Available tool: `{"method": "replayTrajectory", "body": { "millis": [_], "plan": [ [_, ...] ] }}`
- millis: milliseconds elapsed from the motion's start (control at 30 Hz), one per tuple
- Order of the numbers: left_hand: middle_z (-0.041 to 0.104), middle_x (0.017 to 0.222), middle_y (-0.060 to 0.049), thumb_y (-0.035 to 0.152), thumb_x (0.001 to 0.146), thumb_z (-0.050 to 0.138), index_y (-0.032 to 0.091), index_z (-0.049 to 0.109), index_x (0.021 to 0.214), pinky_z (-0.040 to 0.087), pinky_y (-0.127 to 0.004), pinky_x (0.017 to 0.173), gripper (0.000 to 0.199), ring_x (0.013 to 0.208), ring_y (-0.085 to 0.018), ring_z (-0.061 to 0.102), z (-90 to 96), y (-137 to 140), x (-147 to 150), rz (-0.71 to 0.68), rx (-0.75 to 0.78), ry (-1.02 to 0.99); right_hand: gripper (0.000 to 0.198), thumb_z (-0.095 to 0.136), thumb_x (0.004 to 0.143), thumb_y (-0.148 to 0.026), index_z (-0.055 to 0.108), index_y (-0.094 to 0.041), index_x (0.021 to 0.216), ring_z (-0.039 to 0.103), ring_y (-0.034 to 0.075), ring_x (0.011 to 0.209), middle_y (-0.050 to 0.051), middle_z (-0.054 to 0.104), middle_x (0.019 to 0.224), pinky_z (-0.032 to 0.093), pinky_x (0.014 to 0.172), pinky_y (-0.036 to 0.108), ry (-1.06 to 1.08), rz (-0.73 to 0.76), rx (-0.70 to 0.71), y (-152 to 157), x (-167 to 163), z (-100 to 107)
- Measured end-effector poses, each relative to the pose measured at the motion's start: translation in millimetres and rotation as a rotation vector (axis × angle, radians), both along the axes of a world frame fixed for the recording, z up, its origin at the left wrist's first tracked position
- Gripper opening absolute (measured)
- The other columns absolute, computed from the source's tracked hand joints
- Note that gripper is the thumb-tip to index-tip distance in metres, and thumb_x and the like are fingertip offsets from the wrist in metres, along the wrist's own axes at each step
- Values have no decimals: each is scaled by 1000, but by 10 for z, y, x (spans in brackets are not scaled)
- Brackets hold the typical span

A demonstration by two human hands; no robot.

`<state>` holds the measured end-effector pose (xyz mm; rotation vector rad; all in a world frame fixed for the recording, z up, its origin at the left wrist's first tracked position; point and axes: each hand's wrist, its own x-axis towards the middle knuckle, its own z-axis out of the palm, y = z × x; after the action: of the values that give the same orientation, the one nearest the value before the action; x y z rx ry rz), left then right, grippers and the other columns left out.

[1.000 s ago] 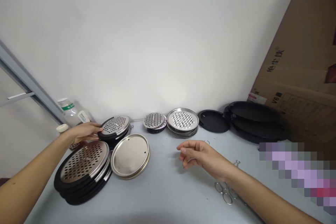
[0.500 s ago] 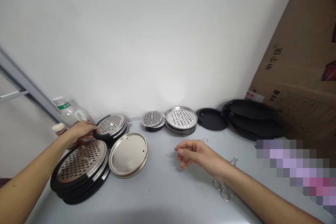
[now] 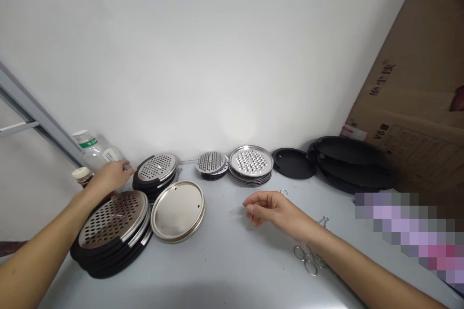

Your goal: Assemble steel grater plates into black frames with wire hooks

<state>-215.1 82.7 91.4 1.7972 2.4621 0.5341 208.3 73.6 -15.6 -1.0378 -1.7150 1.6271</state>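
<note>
Round, perforated steel graters (image 3: 158,167) with black rims lie far left, beside the fingertips of the left hand (image 3: 108,177), grip unclear; the right hand (image 3: 271,208) curls loosely, empty.

Near the back left corner of the bench (image 3: 232,260), the person's left hand (image 3: 110,176) is beside the smaller perforated stack (image 3: 157,168), contact unclear. The right hand (image 3: 268,207) hovers loosely curled mid-bench; grater discs (image 3: 251,161) and black plates (image 3: 295,164) line the back edge.

A clear green-banded bottle (image 3: 93,155) stands at left, a printed cardboard box (image 3: 416,116) at far right.
</note>
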Motion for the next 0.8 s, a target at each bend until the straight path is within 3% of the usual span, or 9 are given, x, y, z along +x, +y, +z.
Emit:
{"method": "replayTrajectory", "body": {
  "millis": [67,167,233,333,433,567,800],
  "plan": [
    [66,111,-12,44,92,52,7,63,110,41,-41,94,43,117,-37,52,27,-193,273,-29,44,86,22,61,85,-36,71,-17,88,65,20,75,6,71,80,48,72,31,-212,-40,235,31,51,34],
    [70,101,-5,47,89,55,21,70,95,44,-32,85,30,95,-26,64,-178,-526,849,-184,40,102,19,57,84,-27,73,-17,81,63,21,76,7,72,81,44,70,29,-478,-134,491,136,193,96],
    [71,100,-5,47,89,55,24,69,97,46,-32,79,28,89,-24,65,-424,-717,1229,-309,-25,94,20,55,84,-23,73,-17,81,64,20,74,6,73,78,43,67,27,-576,-142,530,239,333,133],
    [70,98,-7,39,91,51,23,66,106,46,-34,74,27,88,-25,66,-761,-850,1585,-351,-78,84,19,55,82,-19,74,-16,80,65,19,70,6,73,74,42,63,25,-707,-116,501,402,574,168],
    [69,95,-6,31,93,45,22,66,103,45,-34,73,25,86,-24,66,-936,-811,1651,-329,-74,115,18,58,76,-13,75,-14,79,66,20,72,8,74,77,42,62,25,-829,-140,480,525,780,173],
    [69,92,-4,30,93,42,24,67,96,44,-33,68,25,81,-22,67,-1004,-731,1560,-315,-61,121,19,59,73,-9,76,-14,80,66,18,67,7,74,73,41,60,23,-898,-133,439,599,902,149],
    [72,92,0,32,88,48,27,68,94,44,-30,69,22,82,-21,68,-1055,-729,1518,-287,-50,111,14,64,76,-22,75,-14,77,62,15,49,6,70,60,39,49,21,-929,-61,341,579,805,68]
  ]
}}
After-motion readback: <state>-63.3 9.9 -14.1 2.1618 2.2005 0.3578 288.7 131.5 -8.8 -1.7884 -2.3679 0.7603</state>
